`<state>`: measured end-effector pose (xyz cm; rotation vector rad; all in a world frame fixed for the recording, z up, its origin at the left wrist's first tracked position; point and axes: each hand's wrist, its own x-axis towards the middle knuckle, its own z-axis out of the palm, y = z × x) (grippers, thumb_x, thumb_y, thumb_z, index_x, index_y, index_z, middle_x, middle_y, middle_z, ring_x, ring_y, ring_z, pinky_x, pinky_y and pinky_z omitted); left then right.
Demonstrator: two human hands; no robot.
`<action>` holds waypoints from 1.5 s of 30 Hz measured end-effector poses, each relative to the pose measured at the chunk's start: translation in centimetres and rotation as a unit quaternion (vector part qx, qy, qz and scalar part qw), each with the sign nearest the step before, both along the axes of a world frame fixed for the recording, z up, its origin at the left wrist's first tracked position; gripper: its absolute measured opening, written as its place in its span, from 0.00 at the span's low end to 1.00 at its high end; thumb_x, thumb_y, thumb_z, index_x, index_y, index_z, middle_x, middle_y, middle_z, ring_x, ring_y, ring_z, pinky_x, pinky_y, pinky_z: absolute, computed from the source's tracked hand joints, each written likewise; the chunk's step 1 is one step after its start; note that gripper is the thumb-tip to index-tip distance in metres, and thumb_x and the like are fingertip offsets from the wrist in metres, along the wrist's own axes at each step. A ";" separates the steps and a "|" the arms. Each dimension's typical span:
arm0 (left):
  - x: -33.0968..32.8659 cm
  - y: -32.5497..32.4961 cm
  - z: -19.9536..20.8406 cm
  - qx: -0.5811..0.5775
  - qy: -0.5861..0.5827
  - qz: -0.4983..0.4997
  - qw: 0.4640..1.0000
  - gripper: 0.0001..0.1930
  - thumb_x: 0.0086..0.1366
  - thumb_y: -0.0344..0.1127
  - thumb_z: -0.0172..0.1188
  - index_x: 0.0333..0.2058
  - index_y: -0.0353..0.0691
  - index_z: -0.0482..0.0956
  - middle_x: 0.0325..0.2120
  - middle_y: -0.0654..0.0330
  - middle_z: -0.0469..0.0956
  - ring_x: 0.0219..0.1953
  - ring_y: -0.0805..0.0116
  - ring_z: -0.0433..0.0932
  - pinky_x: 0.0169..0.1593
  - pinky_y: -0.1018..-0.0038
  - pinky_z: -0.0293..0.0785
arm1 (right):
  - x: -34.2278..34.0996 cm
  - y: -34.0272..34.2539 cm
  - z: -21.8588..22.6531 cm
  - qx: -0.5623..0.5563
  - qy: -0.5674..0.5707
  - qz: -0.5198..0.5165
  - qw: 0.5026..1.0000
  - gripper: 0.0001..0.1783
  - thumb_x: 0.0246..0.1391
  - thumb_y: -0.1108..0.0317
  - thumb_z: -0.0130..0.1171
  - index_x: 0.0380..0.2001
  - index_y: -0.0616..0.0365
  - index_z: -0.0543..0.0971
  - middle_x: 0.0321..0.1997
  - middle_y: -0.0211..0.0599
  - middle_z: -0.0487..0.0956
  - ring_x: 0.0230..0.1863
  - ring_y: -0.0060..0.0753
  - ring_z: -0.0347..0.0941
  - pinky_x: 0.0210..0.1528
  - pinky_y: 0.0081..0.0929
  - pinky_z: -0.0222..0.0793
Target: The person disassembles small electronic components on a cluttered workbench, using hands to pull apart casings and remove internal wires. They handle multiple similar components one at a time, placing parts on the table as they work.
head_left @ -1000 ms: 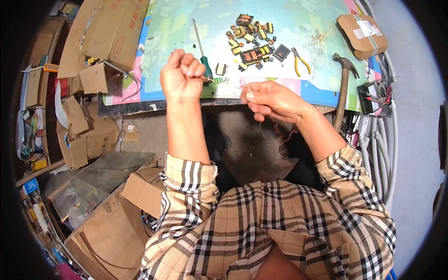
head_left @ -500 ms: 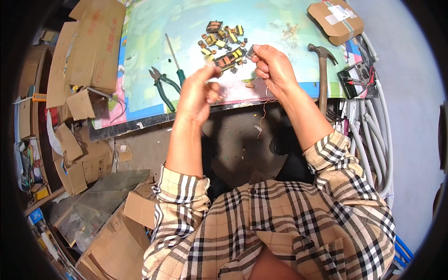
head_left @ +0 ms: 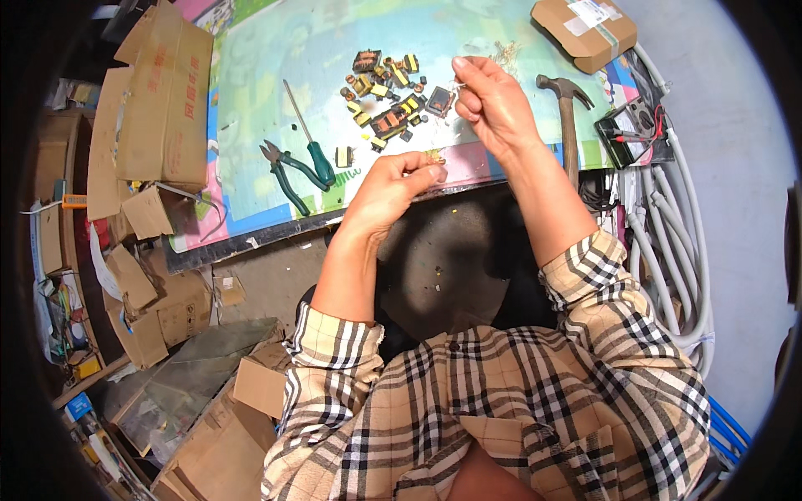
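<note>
My right hand (head_left: 499,104) is raised over the table's front half, thumb and forefinger pinched on something tiny and pale that I cannot make out. Just left of its fingertips rests a dark, square-framed transformer (head_left: 440,100). My left hand (head_left: 388,190) is at the table's front edge, thumb and forefinger pressed together; whatever is between them is hidden. A small coppery scrap (head_left: 435,157) shows beside its fingertips. Beyond it lies a pile of small coils and transformers (head_left: 393,121), black, yellow and copper. One yellow-and-black transformer (head_left: 343,156) sits apart, left of the pile.
Green-handled cutters (head_left: 292,177) and a screwdriver (head_left: 313,150) lie to the left. On the right are a hammer (head_left: 567,117), a multimeter (head_left: 622,138) with leads and a small carton (head_left: 585,35). Thin wire scraps (head_left: 505,55) lie farther back. A big cardboard box (head_left: 164,100) borders the left.
The dark transformer has left my right fingers and lies on the table. My left hand has moved down and right, toward the front edge. The wire hanging below my right hand no longer shows.
</note>
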<state>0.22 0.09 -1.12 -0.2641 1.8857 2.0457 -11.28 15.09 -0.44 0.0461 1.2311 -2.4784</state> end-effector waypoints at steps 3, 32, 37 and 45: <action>-0.1 -1.2 0.9 0.058 -0.032 0.034 0.997 0.10 0.64 0.36 0.57 0.35 0.35 0.76 0.29 0.60 0.79 0.29 0.72 0.77 0.39 0.76 0.72 | -0.2 0.8 0.6 0.039 -0.001 0.013 0.999 0.13 0.54 0.71 0.62 0.38 0.64 0.71 0.25 0.26 0.70 0.19 0.14 0.61 0.20 0.15 0.57; 0.0 -4.5 2.5 0.030 -0.057 0.095 0.993 0.11 0.65 0.39 0.54 0.26 0.41 0.70 0.15 0.68 0.66 0.15 0.80 0.62 0.17 0.83 0.54 | 5.4 -1.1 0.5 0.436 0.333 0.342 0.763 0.26 0.47 0.60 0.62 0.47 0.64 0.69 0.34 0.50 0.77 0.33 0.49 0.76 0.36 0.40 0.71; -0.2 -4.8 1.2 0.193 -0.129 0.160 0.959 0.10 0.65 0.38 0.54 0.27 0.40 0.71 0.17 0.66 0.68 0.16 0.79 0.64 0.17 0.83 0.55 | 7.6 -2.0 -0.6 0.614 0.431 0.227 0.621 0.27 0.43 0.64 0.62 0.44 0.64 0.65 0.35 0.50 0.75 0.30 0.54 0.75 0.33 0.44 0.71; 0.2 -5.1 2.1 0.004 -0.036 0.109 0.993 0.12 0.66 0.40 0.54 0.27 0.39 0.73 0.17 0.65 0.72 0.15 0.78 0.65 0.17 0.83 0.58 | 4.9 -0.9 -2.6 0.416 0.457 0.224 0.754 0.15 0.59 0.61 0.50 0.26 0.62 0.75 0.26 0.42 0.77 0.25 0.41 0.74 0.31 0.37 0.70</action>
